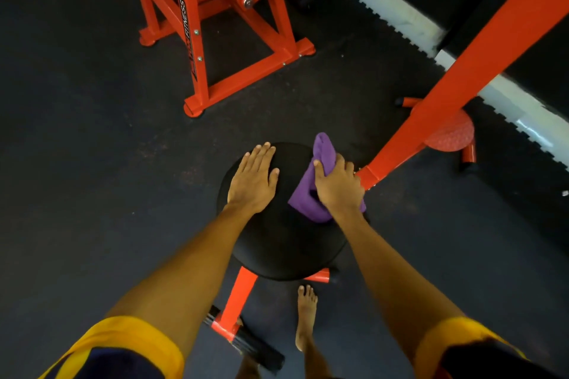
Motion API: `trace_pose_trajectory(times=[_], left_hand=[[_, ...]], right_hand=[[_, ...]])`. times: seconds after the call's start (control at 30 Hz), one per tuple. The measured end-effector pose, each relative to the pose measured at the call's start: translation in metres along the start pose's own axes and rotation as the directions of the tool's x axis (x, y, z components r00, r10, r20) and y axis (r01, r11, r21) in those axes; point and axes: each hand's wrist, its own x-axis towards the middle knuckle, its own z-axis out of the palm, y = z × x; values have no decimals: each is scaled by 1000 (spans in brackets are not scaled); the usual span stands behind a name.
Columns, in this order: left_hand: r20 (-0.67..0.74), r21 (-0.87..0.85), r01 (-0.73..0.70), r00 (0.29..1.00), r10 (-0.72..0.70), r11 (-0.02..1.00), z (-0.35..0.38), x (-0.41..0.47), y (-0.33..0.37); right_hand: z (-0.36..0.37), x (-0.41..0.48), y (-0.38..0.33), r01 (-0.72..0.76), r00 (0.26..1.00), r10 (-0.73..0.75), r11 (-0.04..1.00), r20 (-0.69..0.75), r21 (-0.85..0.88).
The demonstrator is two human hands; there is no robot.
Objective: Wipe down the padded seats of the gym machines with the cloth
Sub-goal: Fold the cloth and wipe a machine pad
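A round black padded seat (277, 243) stands on an orange frame just below me. My left hand (253, 179) lies flat on the seat's left part, fingers straight and spread. A folded purple cloth (318, 163) rests on the seat's right part, and my right hand (337, 183) grips it from above, thumb curled round its left edge. One end of the cloth sticks out past my fingers toward the far rim.
An orange slanted beam (480, 55) rises from beside the seat to the upper right. Another orange machine frame (221, 28) stands on the dark rubber floor (92, 148) ahead. A red textured footplate (451, 135) sits at right. My bare foot (305, 314) is under the seat.
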Motion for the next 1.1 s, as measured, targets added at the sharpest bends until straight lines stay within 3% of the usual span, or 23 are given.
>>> trace_pose_trajectory(times=[0.13,0.2,0.3,0.43,0.63,0.77,0.83,0.93,1.1], left_hand=[[-99,56,216,973,-210,975,3,-25,14],[-119,102,280,956,-268,954,2,-32,17],[-125,171,146,984,-126,974,-3,-38,12],[-79,165,-81,992,95,983,-1,-37,10],[-114,57,50,992,-43,997,10,-54,19],[-129,69,91,988,-82,993,14,-67,21],[-130,68,63,990,-53,996,12,-75,16],[-132,49,-5,991,12,999,9,-86,4],[-88,11,-98,991,99,995,0,-99,-12]], right_hand=[[-5,37,-16,167,978,-167,986,127,15],[-3,32,-11,171,981,-171,985,94,3],[3,-18,16,81,994,-82,997,-67,-19],[3,-51,32,-43,998,45,997,-44,58],[-4,13,8,43,995,-50,995,83,92],[9,-43,23,62,997,-62,998,-47,12],[16,-88,35,-12,996,21,995,-92,94],[21,-131,45,-94,993,107,969,-42,229],[21,-99,26,-151,985,159,982,-65,118]])
